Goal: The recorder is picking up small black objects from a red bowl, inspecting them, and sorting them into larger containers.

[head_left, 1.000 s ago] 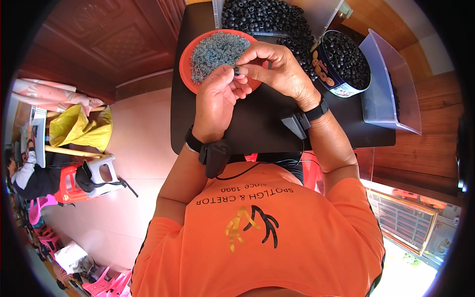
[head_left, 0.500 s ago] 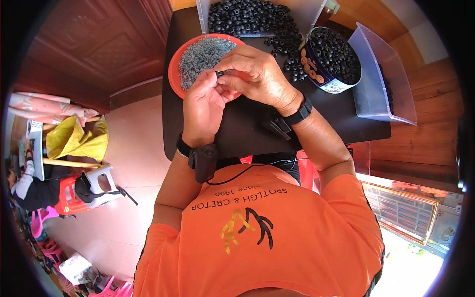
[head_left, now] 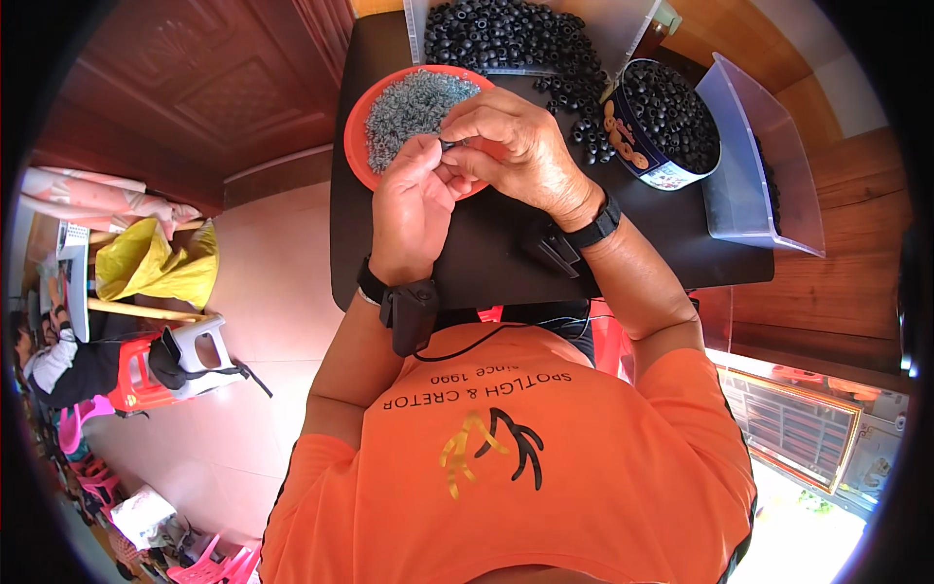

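Observation:
My left hand (head_left: 416, 200) and my right hand (head_left: 525, 151) meet above the near right rim of an orange-red bowl (head_left: 357, 146). Both are closed in a pinch on one small black part (head_left: 449, 145), mostly hidden by the fingertips. Small silvery metal pieces (head_left: 409, 112) fill the bowl; I cannot make out their exact kind. Beyond my right hand, hollow black plastic parts (head_left: 589, 131) lie loose on the dark table (head_left: 467, 258). More of these fill a round tin (head_left: 671, 177) to the right.
A clear bin (head_left: 623, 39) on its side spills black parts at the back. Another clear bin (head_left: 759, 185) stands at the right edge. A black clip-like object (head_left: 556, 255) lies near my right wrist. At far left, a person (head_left: 73, 365) sits beside a yellow bag (head_left: 161, 263).
The whole view has shifted slightly, moving the table and bowl a little to the right in the picture. Both hands keep their pinch on the small black part, with slight finger movement.

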Action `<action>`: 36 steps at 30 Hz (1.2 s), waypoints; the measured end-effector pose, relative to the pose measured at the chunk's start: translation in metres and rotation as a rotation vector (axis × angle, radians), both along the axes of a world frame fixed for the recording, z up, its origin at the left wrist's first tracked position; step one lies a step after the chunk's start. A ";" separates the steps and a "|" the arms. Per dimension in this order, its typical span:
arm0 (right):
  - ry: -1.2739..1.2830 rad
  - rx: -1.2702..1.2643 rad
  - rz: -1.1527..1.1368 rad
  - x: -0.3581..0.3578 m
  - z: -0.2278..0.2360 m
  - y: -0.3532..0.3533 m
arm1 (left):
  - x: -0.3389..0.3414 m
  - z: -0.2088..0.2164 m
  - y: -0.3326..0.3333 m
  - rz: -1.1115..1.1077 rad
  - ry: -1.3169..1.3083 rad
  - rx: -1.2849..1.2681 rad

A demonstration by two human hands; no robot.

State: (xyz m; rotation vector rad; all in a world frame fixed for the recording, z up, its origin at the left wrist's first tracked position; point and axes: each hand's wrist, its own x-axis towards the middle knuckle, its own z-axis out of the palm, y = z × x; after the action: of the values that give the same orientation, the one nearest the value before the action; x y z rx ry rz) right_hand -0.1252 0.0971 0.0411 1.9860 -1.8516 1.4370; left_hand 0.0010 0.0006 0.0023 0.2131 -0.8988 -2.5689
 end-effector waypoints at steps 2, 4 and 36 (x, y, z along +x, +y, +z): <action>-0.056 0.001 -0.006 0.002 0.000 0.000 | -0.001 -0.003 -0.001 -0.033 0.026 -0.015; -0.110 0.000 -0.017 0.003 0.000 0.000 | 0.000 -0.003 -0.002 -0.070 0.054 -0.030; 0.468 0.638 -0.658 -0.102 -0.031 0.034 | -0.001 -0.005 -0.001 -0.055 0.020 -0.024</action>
State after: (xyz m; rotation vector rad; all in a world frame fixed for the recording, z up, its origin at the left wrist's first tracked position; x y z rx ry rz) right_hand -0.2276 0.1312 0.0098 1.4302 -2.5277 0.1976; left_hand -0.0003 0.0000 -0.0024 0.1572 -0.9402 -2.6047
